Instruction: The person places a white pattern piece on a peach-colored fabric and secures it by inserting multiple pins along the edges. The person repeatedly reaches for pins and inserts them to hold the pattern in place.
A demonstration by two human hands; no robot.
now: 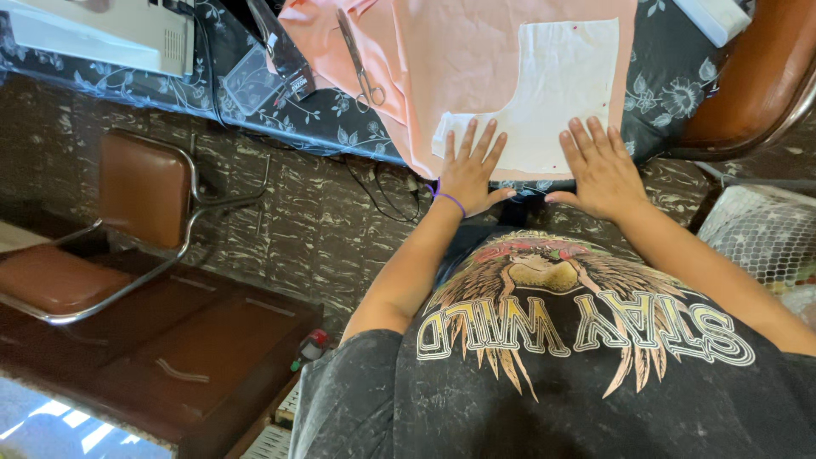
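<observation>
1. Peach-pink fabric (476, 59) lies spread over the table, and a white paper pattern piece (561, 85) with a curved cut-out rests on top of it, near the table's front edge.
2. My left hand (470, 174) is flat, fingers spread and released, pressing the lower left tab of the pattern piece; it grasps nothing.
3. A purple band (450, 201) circles my left wrist.
4. My right hand (603, 168) is also flat and open, fingers together and extended, with the fingertips on the lower right edge of the pattern piece and the heel at the table's edge.
5. The two hands sit near each other, with a strip of the pattern between them.
6. Metal scissors (361, 59) lie closed on the fabric's left part, well apart from my hands.
7. A dark floral tablecloth (297, 119) covers the table under the fabric.
8. A white sewing machine (102, 30) stands at the far left of the table.
9. A brown padded chair (127, 221) with a metal frame stands on the floor to my left.
10. Another brown chair (756, 76) is at the right.
</observation>
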